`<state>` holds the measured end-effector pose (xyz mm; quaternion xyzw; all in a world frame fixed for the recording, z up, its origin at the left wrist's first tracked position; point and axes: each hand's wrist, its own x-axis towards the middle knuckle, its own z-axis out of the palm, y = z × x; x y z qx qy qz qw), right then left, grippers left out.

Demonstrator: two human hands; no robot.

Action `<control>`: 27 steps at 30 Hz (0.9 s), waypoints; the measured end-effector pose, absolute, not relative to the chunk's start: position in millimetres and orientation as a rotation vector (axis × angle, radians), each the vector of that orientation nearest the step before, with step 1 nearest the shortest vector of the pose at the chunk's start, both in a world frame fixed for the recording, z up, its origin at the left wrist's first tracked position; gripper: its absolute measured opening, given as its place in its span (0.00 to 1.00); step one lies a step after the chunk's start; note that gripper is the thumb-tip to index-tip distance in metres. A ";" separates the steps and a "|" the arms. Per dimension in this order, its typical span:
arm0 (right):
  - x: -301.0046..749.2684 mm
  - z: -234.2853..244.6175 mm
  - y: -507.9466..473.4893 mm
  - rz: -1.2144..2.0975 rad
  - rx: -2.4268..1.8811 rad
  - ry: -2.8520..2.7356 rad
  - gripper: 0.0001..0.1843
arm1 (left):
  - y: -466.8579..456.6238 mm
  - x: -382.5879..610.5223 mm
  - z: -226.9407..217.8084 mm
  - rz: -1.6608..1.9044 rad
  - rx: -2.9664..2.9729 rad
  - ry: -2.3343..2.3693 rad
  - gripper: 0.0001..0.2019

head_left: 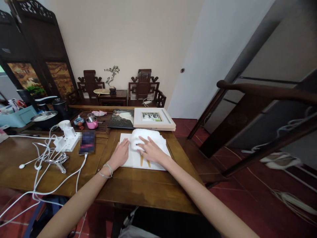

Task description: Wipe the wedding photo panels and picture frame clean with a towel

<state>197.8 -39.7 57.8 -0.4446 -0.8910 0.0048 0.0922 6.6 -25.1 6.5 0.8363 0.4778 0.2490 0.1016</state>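
A white sheet or board (131, 160) lies near the table's front right part, with yellow-orange strips (145, 161) on its lower half. On its upper half rests a soft, white, fluffy piece (158, 136) that looks like cotton or cloth. My right hand (148, 149) lies across this white piece with fingers spread, pressing on its top. A small dark spot shows beside those fingers. Flat on the sheet's left edge is my left hand (121, 152), its fingers stretched out and holding nothing. A pale bracelet circles my left wrist.
Behind the sheet are a framed picture (155, 118) and a dark picture panel (121, 119). To the left lie a phone (87, 142), a white power strip (68, 142), tangled cables and a pink cup (91, 122). A wooden chair (228, 122) stands at the right.
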 end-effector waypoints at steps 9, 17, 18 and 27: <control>165.5 56.8 -66.8 0.016 -1.056 -2.723 0.16 | -13.7 5.1 18.7 1.431 1.585 1.364 0.22; 202.8 79.8 -118.8 0.309 -0.911 -2.727 0.14 | -27.1 11.3 20.6 1.232 2.104 1.411 0.23; 206.6 80.5 -112.5 0.305 -0.988 -2.699 0.15 | -28.2 11.8 19.6 1.145 2.194 1.412 0.23; 181.2 73.6 -8.5 0.294 -1.352 -2.472 0.20 | -28.4 10.7 19.7 0.705 2.513 1.455 0.18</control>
